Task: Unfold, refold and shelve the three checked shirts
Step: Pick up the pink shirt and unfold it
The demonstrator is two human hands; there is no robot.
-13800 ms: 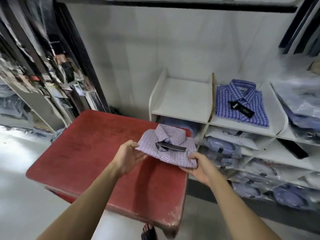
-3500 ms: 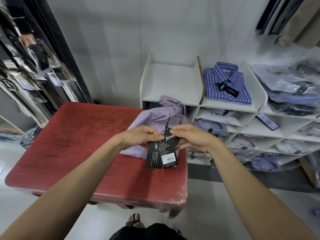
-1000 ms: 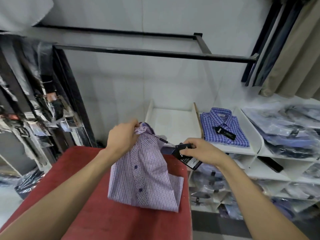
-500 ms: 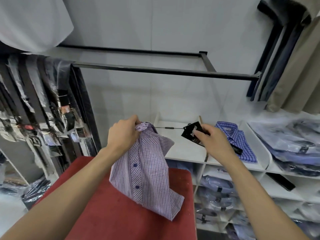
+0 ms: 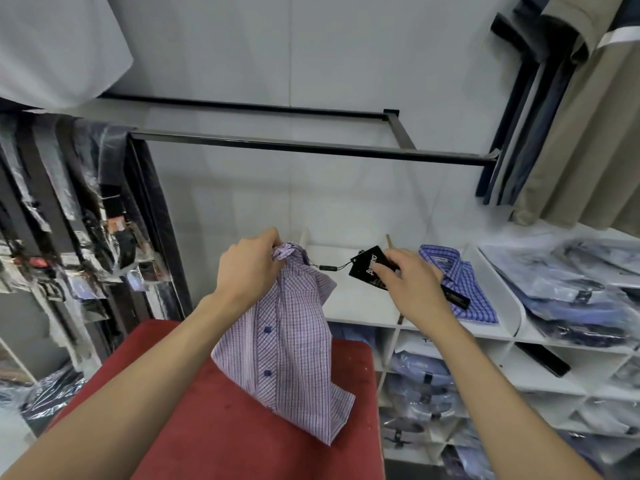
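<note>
Shirt in purple check hangs over the red desk from the left hand bunching its collar, while the right hand pinches the black tag; I'd keep the string slack while shaking it open.

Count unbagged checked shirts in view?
2: lilac checked shirt held up over the red table by the left hand; blue checked shirt on the shelf. Bagged ones unclear.
</note>
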